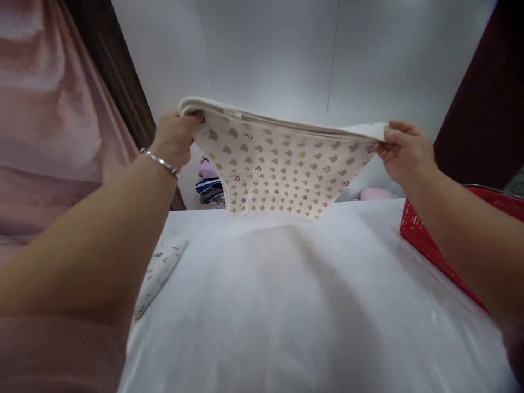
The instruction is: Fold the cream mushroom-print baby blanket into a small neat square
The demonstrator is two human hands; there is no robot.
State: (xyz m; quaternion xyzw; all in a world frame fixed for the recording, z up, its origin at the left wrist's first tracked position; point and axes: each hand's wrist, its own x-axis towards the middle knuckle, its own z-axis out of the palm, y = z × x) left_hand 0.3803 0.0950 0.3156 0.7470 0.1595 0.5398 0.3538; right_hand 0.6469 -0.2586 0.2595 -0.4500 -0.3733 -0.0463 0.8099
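A cream cloth [282, 169] printed with small grey and coloured figures hangs stretched between my hands, its upper edge folded in layers. My left hand [176, 136], with a silver bangle at the wrist, grips the upper left corner. At the upper right corner, the fingers of my right hand [407, 147] pinch the fabric. The lower end of the cloth comes down at the far side of the white-covered table [262, 305]. Whether it touches the table is hard to tell.
A folded white printed cloth [161, 273] lies at the table's left, partly behind my left forearm. On the right stands a red basket [426, 234]. Stacked folded fabrics [208, 185] and a pink item [375, 194] show beyond the table. Pink drapery [49, 109] hangs at left.
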